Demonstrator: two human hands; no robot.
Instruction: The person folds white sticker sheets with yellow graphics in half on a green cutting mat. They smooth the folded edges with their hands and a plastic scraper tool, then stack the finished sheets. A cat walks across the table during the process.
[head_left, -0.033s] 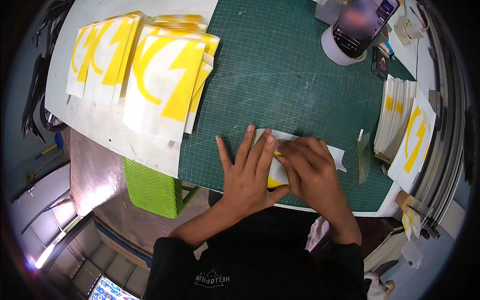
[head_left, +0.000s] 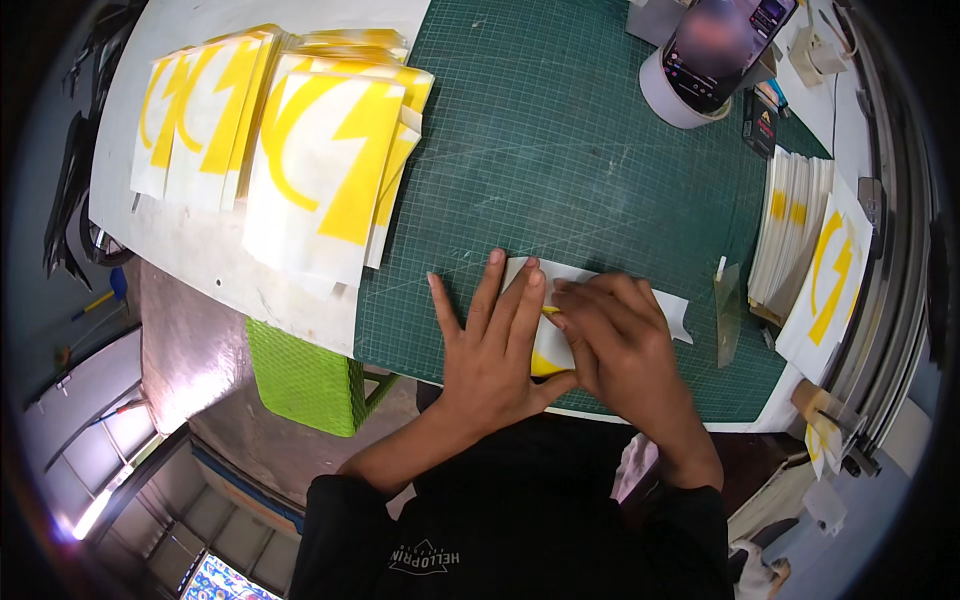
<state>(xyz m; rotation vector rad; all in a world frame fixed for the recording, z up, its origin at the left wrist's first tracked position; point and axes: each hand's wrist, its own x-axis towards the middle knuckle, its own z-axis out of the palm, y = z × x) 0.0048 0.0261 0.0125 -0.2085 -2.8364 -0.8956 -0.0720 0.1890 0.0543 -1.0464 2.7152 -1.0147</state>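
A white sheet with yellow shapes (head_left: 549, 352) lies near the front edge of the green cutting mat (head_left: 560, 180). My left hand (head_left: 490, 355) rests flat on its left part, fingers spread and thumb pointing right. Close beside it, my right hand (head_left: 625, 340) is curled, with thumb and forefinger pinched at the sheet beside a yellow part. The fingers hide much of the sheet and exactly what is pinched. Its white end sticks out beyond the right hand. Farther right on the mat lies a clear flat strip (head_left: 728, 320).
Stacks of white sheets with yellow designs (head_left: 320, 165) lie at the far left. Another stack (head_left: 790, 235) stands at the right, a single printed sheet (head_left: 832, 285) beside it. A phone (head_left: 712, 70) leans in a white round holder (head_left: 665, 95). Below left is a green stool (head_left: 305, 380).
The view has shifted very slightly, and my left hand appears a touch farther left. Both hands otherwise keep their places on the sheet.
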